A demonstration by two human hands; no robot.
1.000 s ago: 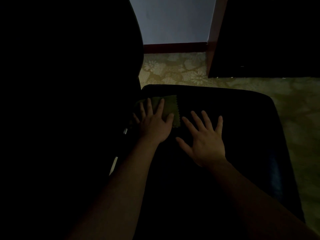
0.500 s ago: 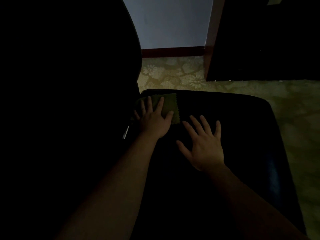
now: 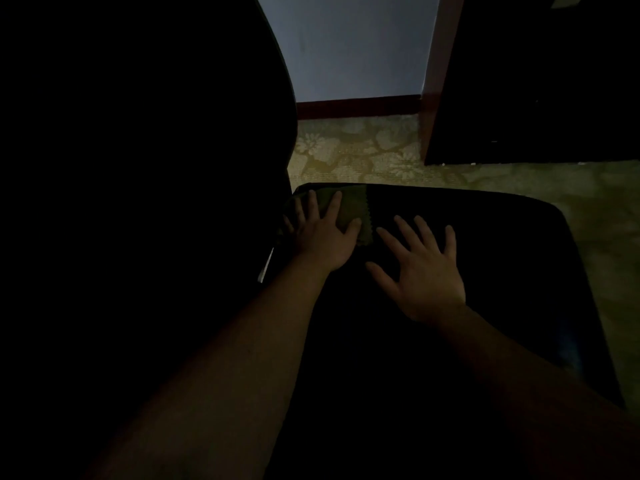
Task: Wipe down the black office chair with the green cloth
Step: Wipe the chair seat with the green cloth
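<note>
The scene is very dark. The black office chair's seat (image 3: 502,244) fills the middle and right of the view, and its backrest (image 3: 173,168) rises as a dark mass on the left. A green cloth (image 3: 353,211) with a zigzag edge lies at the seat's back left corner, by the backrest. My left hand (image 3: 322,237) lies flat on the cloth with straight, spread fingers and covers most of it. Just to the right, my right hand (image 3: 422,268) rests flat on the bare seat, fingers spread, close to the cloth's edge.
Pale floral carpet (image 3: 363,150) lies beyond the seat. A blue-grey wall (image 3: 353,46) with a dark red skirting stands behind. A dark wooden cabinet or door frame (image 3: 519,81) stands at the upper right. A pale strip (image 3: 266,268) shows between backrest and seat.
My left hand and the cloth have slid a little toward the seat's far edge. The right hand stays flat beside them. The view has tilted slightly.
</note>
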